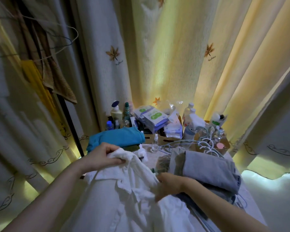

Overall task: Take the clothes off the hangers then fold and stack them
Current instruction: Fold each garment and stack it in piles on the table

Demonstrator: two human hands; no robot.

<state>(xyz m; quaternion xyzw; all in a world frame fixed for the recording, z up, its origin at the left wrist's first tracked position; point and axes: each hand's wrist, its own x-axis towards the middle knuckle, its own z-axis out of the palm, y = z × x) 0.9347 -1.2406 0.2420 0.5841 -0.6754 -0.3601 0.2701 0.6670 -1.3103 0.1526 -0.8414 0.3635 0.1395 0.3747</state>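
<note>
A white shirt [124, 195] lies spread over the near end of the table. My left hand [105, 156] grips a bunched part of it near the collar, at the far left. Further right, my right hand [169, 185] pinches the cloth at its right edge. A folded teal garment [117, 138] sits on a dark green one behind my left hand. To the right lies a pile of folded grey clothes [209, 169]. Empty hangers [206, 144] are heaped behind the grey pile.
Bottles [115, 114], packets [151, 118] and a cardboard box [164, 139] crowd the table's far end. A small clear spray bottle [155, 143] stands mid-table. Curtains [174, 56] hang all around. Wire hangers [60, 41], a yellow cloth [38, 84] and a brown towel [60, 81] hang at upper left.
</note>
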